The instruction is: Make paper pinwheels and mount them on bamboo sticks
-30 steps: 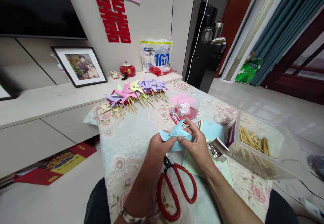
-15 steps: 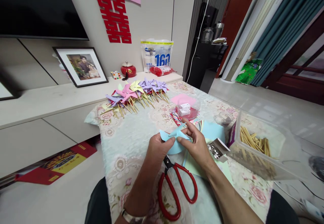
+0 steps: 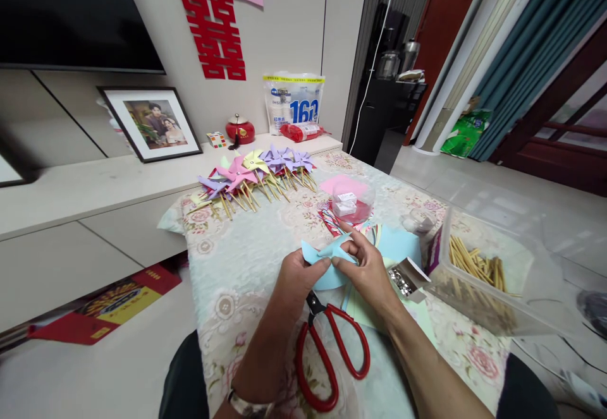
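A light blue paper pinwheel (image 3: pixel 327 275), its corners folded toward the middle, is held between both hands above the table. My left hand (image 3: pixel 298 280) grips its left side, thumb pressed near the centre. From the right, my right hand (image 3: pixel 364 266) pinches it, with the thumb close to the left one. Fingers cover part of the folds, and whatever is at the centre is hidden. Red-handled scissors (image 3: pixel 327 337) lie under and in front of the hands. Close to my right wrist, a small open box of metal fasteners (image 3: pixel 403 280) rests on pale green paper (image 3: pixel 429 318).
Finished pinwheels (image 3: pixel 251 172) on sticks lie at the table's far left. A clear plastic bin (image 3: pixel 474 318) with wooden sticks stands at the right. Behind my hands sit a round clear container (image 3: pixel 363 201), striped straws (image 3: pixel 329 220) and blue paper sheets (image 3: pixel 401 245).
The hands and the blue paper have shifted very slightly, with the paper's left flap standing a little more upright. Everything else stays where it was.
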`<state>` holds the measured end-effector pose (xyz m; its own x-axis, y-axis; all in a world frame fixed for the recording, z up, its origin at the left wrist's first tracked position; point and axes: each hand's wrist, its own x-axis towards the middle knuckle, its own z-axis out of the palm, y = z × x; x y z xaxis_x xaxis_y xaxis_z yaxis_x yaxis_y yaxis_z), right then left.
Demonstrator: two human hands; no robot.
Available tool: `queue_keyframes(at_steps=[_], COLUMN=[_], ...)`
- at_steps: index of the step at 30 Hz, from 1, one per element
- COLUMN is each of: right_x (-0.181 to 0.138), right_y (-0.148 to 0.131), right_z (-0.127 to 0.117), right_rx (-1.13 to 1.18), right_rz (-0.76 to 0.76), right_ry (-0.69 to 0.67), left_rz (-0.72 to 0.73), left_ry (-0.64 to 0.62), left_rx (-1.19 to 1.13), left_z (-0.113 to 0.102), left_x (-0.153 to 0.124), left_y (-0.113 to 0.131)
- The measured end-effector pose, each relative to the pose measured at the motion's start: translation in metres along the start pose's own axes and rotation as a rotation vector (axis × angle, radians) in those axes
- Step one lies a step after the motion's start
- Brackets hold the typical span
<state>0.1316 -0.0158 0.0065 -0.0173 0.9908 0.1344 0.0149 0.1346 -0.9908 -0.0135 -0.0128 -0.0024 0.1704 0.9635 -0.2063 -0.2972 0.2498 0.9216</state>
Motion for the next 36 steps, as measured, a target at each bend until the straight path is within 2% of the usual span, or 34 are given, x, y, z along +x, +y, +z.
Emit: queue_keyframes(at_steps=[6, 10, 17, 20, 27, 36], right_x=[0.006, 0.008, 0.005, 0.003, 0.003, 0.003], right_y=[0.004, 0.009, 0.004, -0.001, -0.002, -0.003], right_z=[-0.014, -0.021, -0.024, -0.028, -0.035, -0.032], right_rx=[0.232, 0.268, -0.002, -0.12, -0.278, -0.38], right_rz=[0.133, 0.101, -0.165, -0.226, -0.241, -0.22], right_ry=[-0.153, -0.187, -0.252, -0.305, -0.421, -0.397], left_rz=[0.019, -0.016, -0.033, -0.037, -0.025, -0.007], left_ry=[-0.048, -0.06, -0.058, -0.04, -0.032, 0.008], left_rx=[-0.115, -0.194, -0.26, -0.232, -0.193, -0.079], left_z=[-0.007, -0.009, -0.009, -0.009, -0.009, -0.016], left_x=[0.003, 0.002, 0.0, 0.0, -0.001, 0.007], left_y=[-0.001, 0.004, 0.011, 0.013, 0.011, -0.004])
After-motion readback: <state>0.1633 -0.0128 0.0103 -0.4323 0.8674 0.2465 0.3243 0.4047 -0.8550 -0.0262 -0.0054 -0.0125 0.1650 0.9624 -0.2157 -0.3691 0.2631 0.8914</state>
